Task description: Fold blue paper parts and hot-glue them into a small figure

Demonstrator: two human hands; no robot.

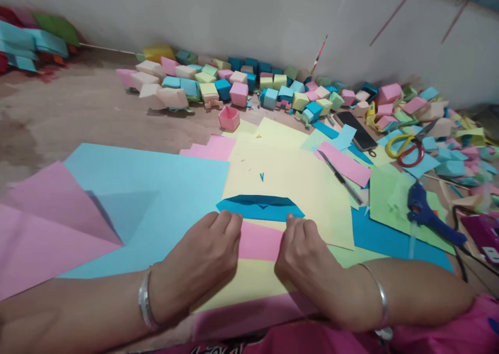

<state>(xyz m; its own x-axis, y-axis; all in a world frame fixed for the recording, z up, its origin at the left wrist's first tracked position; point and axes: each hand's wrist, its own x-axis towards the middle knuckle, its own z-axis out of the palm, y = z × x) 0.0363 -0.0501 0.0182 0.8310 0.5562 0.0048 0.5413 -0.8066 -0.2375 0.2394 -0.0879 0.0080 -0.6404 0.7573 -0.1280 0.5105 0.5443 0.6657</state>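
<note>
Folded blue paper point(257, 212) held at its near edge.
It is gripped by the left hand point(212, 252) and the right hand point(306, 252); paper boxes point(238, 94) are massed along the wall point(234, 16), and scissors point(417, 138) and a glue gun point(431, 218) are laid at right.

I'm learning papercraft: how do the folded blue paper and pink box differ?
The blue paper is long and low; the pink box is compact and open. The left hand and right hand are at the blue paper, away from the pink box. Both look like paper.
</note>
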